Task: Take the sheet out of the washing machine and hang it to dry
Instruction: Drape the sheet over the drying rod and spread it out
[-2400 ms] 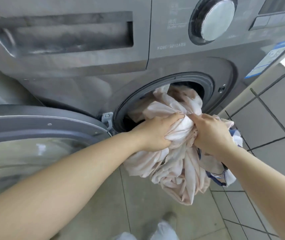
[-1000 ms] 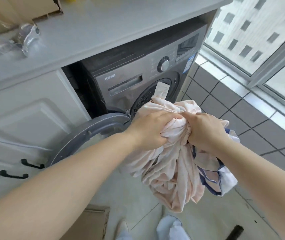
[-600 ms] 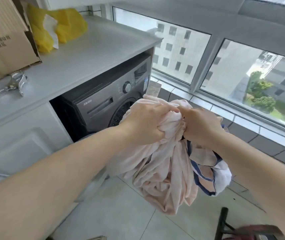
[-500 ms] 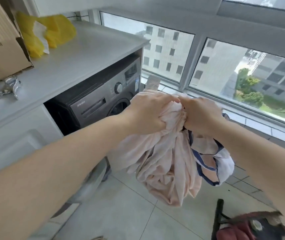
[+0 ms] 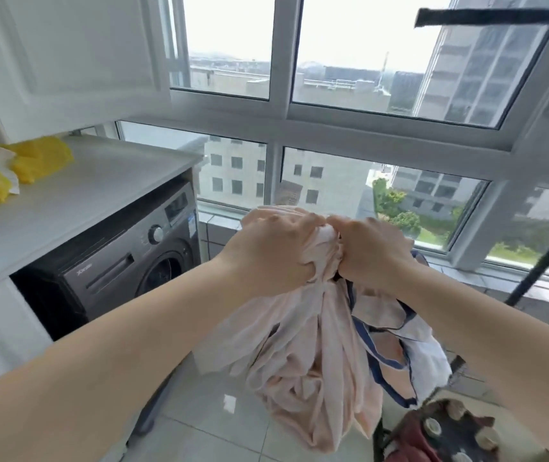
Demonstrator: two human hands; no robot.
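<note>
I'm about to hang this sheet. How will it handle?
Likely floppy: the sheet hangs in limp folds below the left hand and right hand. Probably heavy and clingy if damp; bunched, it needs shaking out.

Home laundry balcony — washing machine [image 5: 126, 261], high-rise windows [image 5: 349, 105].

Bright daylight floods through the window [image 5: 349, 138]; edges blurred and bowed.

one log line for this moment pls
stage: sheet out of washer | left hand: grips sheet | right hand: grips sheet | hung: not yet
</note>
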